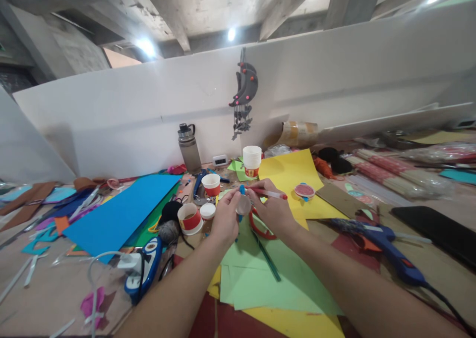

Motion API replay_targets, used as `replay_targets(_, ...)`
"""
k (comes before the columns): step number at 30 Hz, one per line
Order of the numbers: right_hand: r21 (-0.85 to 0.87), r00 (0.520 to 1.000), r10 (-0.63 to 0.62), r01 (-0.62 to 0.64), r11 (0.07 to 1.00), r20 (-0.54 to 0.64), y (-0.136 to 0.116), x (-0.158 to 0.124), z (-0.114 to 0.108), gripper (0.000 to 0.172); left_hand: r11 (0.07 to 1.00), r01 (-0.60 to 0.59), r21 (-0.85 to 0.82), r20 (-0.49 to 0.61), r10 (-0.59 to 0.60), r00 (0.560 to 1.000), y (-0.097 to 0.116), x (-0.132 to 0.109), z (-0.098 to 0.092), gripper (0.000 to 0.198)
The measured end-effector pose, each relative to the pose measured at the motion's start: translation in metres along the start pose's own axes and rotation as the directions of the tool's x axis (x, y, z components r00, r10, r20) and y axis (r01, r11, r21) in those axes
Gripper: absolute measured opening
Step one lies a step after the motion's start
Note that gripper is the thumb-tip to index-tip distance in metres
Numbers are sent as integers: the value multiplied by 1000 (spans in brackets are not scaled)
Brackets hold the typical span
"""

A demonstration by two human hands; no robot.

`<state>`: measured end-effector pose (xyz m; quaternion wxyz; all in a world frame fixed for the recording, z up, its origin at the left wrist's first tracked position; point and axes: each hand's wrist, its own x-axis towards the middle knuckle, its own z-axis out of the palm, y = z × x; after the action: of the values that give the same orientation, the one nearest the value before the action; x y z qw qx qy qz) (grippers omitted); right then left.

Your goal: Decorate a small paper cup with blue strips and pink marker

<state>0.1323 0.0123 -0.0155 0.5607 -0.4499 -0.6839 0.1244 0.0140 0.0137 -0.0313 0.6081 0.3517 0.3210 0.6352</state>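
My left hand (226, 216) is closed on a small pale round disc (243, 205) with blue bits at its top and bottom edges. Close beside it, my right hand (273, 209) grips a slim red pen (269, 194), whose red end points right. My right fingertips meet the disc's upper edge; whether they pinch it is hidden. Below the hands lie scissors with red handles (263, 229) and a dark green pencil-like stick (267, 258), both on light green paper sheets (282, 286). A pinkish disc with blue bits (304, 192) rests on yellow paper (293, 164).
Paper cups (190, 219) and a white lid (207, 210) stand left of my hands, with a stack of cups (252, 159) behind. Further left are blue card (126, 214) and a power strip (145, 268). A blue glue gun (394, 251) lies right; a bottle (189, 149) stands behind.
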Motion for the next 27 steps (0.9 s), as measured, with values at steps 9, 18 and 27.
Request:
replay_targets(9, -35, 999, -53, 53, 998, 2, 2, -1, 2, 11, 1000, 14, -1, -20, -14, 1000, 0, -1, 2, 33)
replay_targets(18, -58, 997, -79, 79, 995, -2, 2, -1, 2, 10, 1000, 13, 0, -16, -13, 1000, -2, 0, 0, 32)
replay_targets(27, -63, 996, -91, 91, 994, 1, 3, 0, 2, 10, 1000, 22, 10, -25, -21, 999, -2, 0, 0, 35)
